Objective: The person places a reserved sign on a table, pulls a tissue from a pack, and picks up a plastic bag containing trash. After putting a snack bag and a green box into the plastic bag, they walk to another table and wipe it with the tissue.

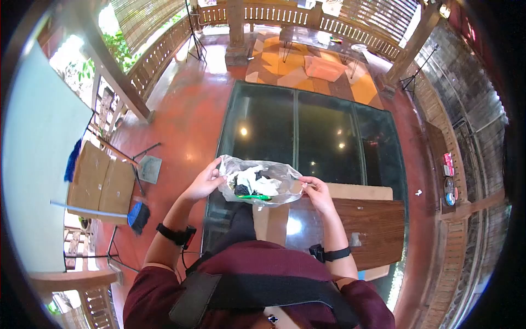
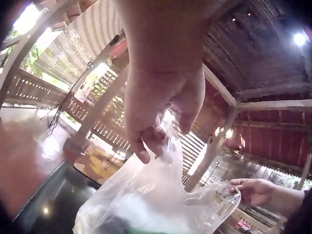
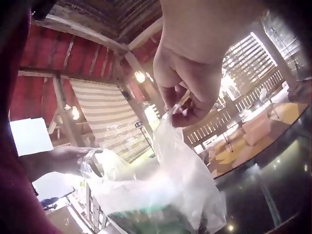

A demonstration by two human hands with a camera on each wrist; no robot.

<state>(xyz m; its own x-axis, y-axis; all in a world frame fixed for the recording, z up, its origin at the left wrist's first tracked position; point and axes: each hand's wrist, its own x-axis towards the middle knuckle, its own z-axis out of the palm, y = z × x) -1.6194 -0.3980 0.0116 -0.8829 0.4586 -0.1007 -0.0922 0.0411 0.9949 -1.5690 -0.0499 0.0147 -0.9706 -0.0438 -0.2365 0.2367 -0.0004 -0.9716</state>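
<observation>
A clear plastic bag (image 1: 257,183) hangs spread open between both hands, in front of the person's chest. Inside lie white crumpled paper, something black and a green item (image 1: 253,197). My left hand (image 1: 211,175) pinches the bag's left rim; in the left wrist view the fingers (image 2: 151,139) curl on the plastic (image 2: 156,200). My right hand (image 1: 313,189) pinches the right rim, and the right wrist view shows its fingertips (image 3: 187,114) closed on the bag's edge (image 3: 165,180).
A dark glass floor panel (image 1: 312,137) lies ahead, with a wooden tabletop (image 1: 372,225) under the right arm. Cardboard boxes (image 1: 101,183) and a broom stand at the left. A wooden railing (image 1: 285,13) and an orange rug (image 1: 307,68) are far ahead.
</observation>
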